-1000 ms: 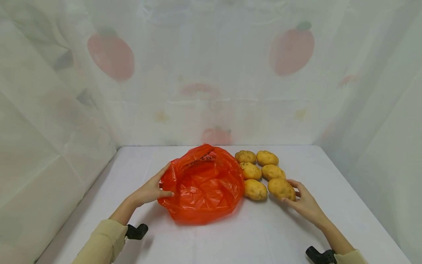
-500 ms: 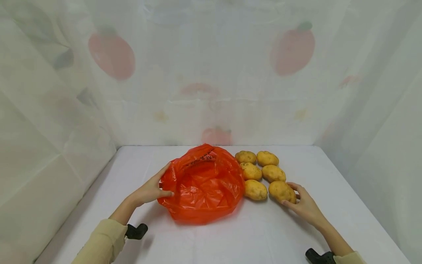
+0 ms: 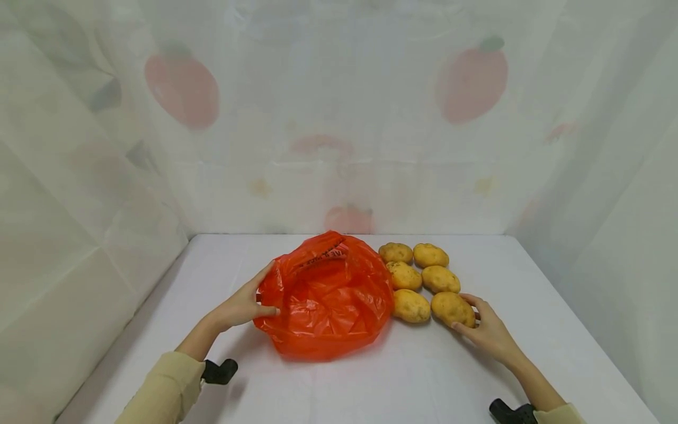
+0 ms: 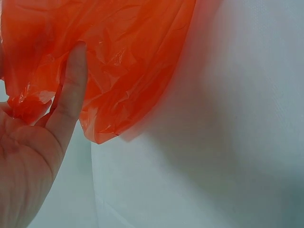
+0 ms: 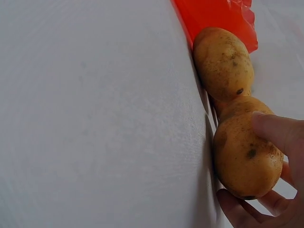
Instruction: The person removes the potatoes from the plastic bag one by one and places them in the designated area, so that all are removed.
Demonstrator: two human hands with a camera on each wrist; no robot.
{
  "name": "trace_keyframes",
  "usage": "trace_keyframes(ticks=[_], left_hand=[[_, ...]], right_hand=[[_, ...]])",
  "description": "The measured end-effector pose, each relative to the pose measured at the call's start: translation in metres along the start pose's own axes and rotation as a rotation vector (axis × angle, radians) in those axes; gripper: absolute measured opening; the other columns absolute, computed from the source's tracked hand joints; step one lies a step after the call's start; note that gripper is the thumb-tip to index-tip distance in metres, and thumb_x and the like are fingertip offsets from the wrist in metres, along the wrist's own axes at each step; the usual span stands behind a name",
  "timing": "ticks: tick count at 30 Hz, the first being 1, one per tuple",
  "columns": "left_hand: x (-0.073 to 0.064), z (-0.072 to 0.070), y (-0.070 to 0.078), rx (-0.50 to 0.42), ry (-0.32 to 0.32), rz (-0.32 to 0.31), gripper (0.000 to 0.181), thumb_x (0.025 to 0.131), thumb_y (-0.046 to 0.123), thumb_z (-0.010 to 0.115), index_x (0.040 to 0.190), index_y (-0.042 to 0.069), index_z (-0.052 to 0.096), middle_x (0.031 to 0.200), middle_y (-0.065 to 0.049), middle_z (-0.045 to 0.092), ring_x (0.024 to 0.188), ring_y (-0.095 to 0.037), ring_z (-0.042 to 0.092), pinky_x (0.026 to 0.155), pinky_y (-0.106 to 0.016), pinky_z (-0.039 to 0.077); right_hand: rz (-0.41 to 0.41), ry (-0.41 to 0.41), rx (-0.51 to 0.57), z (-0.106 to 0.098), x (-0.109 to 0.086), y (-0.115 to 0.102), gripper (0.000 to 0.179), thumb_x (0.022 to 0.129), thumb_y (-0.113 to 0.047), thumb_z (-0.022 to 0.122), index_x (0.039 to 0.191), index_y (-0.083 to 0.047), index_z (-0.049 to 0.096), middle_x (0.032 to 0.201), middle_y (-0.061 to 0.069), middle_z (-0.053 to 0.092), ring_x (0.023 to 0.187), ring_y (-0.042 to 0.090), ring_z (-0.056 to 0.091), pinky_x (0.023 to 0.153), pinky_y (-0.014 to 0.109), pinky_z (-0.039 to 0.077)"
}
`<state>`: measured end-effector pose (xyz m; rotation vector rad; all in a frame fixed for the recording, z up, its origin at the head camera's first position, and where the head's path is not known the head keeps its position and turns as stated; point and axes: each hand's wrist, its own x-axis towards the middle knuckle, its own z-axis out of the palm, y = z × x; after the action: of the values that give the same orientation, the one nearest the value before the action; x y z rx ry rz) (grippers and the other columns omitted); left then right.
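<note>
A crumpled red plastic bag (image 3: pixel 331 306) stands on the table, its wide mouth facing the head camera. My left hand (image 3: pixel 241 306) holds the bag's left edge, with the thumb (image 4: pixel 73 83) over the plastic in the left wrist view and the other fingers partly hidden behind it. At the front right of a group of potatoes, my right hand (image 3: pixel 489 333) grips one potato (image 5: pixel 247 154) from its right side, thumb on the near face and fingers curled around the far side. Another potato (image 5: pixel 223 64) lies beside it, close against the bag.
Several more potatoes, such as the back right one (image 3: pixel 431 255), lie in two rows along the bag's right side. The white table (image 3: pixel 360 388) is bordered by pale hanging sheets (image 3: pixel 328 106) at the back and sides.
My right hand and the potato in it have shifted slightly down in the head view, toward me, over the first half second, then held nearly still. The left hand and bag stay put.
</note>
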<state>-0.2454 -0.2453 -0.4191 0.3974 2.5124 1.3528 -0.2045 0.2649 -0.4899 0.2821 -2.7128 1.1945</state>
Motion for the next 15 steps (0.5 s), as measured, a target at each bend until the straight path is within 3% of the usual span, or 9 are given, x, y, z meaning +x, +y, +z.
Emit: trace_keyframes(ticks=[15], left_hand=[[0.0014,-0.0007,-0.0031,0.027,-0.004,0.003,0.1,0.077,0.016,0.074,0.149,0.03,0.006,0.151,-0.01,0.017,0.128,-0.039,0.031,0.088,-0.046,0.049]], right_hand=[[-0.022,-0.001,-0.032,0.0028,0.0008,0.0011,0.065,0.08,-0.014,0.07,0.133,0.006,0.037,0.129,0.03,0.042,0.116,0.044,0.042,0.087,0.056,0.044]])
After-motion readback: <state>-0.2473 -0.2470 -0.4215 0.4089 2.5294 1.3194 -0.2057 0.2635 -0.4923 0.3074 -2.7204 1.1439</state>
